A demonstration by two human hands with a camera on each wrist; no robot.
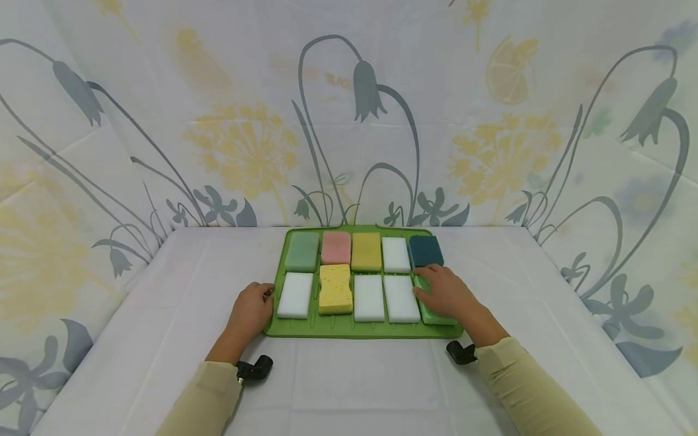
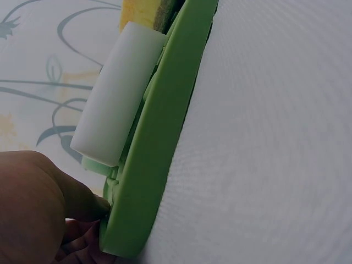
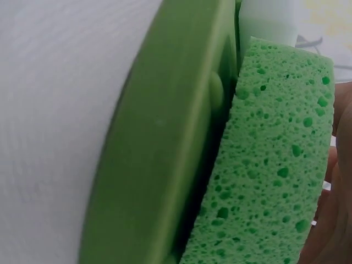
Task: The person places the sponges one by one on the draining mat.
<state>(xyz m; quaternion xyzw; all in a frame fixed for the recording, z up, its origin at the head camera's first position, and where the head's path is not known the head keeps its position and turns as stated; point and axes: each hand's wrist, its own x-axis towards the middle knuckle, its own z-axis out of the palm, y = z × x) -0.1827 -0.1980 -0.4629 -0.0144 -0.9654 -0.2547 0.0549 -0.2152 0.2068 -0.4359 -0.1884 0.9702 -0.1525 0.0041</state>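
On the table lies a green tray (image 1: 349, 330) holding two rows of sponges. My left hand (image 1: 253, 310) grips the tray's left edge; in the left wrist view its thumb (image 2: 82, 201) presses on the rim and fingers lie on the outer side. My right hand (image 1: 448, 293) is over a green sponge (image 1: 436, 318) at the near right corner, its thumb and fingers at the sponge's edges. Up close in the right wrist view, that sponge (image 3: 264, 159) is porous, and the hand partly shows behind it.
Near row: white sponge (image 1: 295, 295), yellow notched sponge (image 1: 335, 289), white sponges (image 1: 369, 298) (image 1: 402, 299). Far row: pale green sponge (image 1: 302, 252), pink sponge (image 1: 335, 247), mustard sponge (image 1: 366, 252), white sponge (image 1: 395, 254), dark blue sponge (image 1: 425, 249). A patterned curtain (image 1: 349, 151) stands behind.
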